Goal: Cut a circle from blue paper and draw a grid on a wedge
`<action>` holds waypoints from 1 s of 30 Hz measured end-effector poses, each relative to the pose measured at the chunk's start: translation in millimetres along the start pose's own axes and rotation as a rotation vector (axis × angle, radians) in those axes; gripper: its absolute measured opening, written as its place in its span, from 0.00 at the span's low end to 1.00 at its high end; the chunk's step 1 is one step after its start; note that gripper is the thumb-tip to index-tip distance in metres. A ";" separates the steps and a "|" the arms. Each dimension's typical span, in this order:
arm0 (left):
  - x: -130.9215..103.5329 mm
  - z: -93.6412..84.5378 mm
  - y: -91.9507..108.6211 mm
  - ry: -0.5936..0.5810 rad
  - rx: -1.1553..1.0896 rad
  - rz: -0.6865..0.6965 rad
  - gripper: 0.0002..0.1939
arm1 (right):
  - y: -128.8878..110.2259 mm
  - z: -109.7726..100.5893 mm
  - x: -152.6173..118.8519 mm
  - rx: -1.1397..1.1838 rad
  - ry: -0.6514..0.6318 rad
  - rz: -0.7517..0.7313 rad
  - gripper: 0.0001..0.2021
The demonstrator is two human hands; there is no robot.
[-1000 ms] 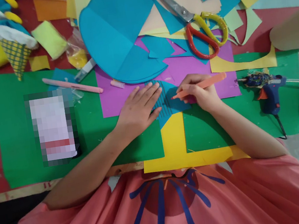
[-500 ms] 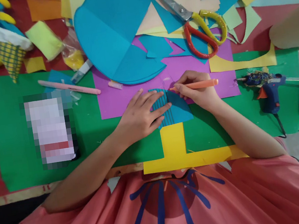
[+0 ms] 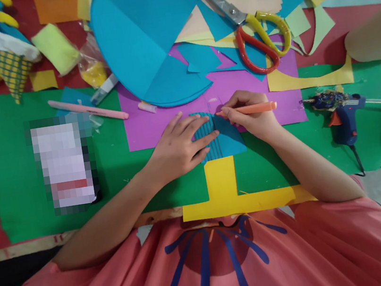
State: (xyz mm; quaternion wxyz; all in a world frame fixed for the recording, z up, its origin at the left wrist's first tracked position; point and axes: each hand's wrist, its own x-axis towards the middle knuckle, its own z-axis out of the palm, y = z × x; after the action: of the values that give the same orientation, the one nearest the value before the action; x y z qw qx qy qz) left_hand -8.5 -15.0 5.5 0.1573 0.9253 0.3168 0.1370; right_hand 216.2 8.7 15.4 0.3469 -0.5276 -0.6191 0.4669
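My left hand [image 3: 185,146] lies flat with fingers spread on a small blue paper piece [image 3: 230,138], pressing its left part. Several dark parallel lines run down that piece between and beside my fingers. In a writing grip, my right hand [image 3: 249,114] holds an orange marker [image 3: 259,108], its tip at the upper edge of the blue piece, just right of the lines. Below the piece, a yellow paper strip [image 3: 220,176] joins a wider yellow strip along the table's front edge. Purple paper [image 3: 160,133] lies beneath the upper part of the blue piece.
Large blue paper discs [image 3: 146,39] lie ahead, beside scissors [image 3: 234,14] with red and yellow handles on paper scraps. A glue gun [image 3: 344,115] rests at right on the green sheet [image 3: 123,196]. A pink marker [image 3: 88,109] and a pixelated object [image 3: 65,164] are at left.
The orange marker's tip has moved very slightly downward on the blue piece. My left hand stays in place; the whole view shifts a little.
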 end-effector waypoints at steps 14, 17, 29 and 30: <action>0.4 0.2 -0.3 0.000 0.031 0.006 0.18 | -0.1 -0.2 -0.1 -0.039 -0.006 0.001 0.10; 0.4 0.2 0.2 -0.009 0.013 -0.004 0.19 | 1.0 0.0 0.3 -0.045 -0.002 -0.022 0.10; 0.1 0.9 -0.1 -0.009 0.043 0.001 0.19 | -1.7 -1.2 0.0 -0.002 -0.013 0.018 0.09; 0.2 0.7 0.2 -0.018 0.030 -0.014 0.19 | -2.0 -1.2 -0.1 0.030 0.001 0.032 0.09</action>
State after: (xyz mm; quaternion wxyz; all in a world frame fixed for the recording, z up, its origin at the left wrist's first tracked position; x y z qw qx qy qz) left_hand -8.0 -15.1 4.9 0.1471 0.9266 0.3236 0.1227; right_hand 216.6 8.8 17.7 0.3476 -0.5323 -0.6034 0.4814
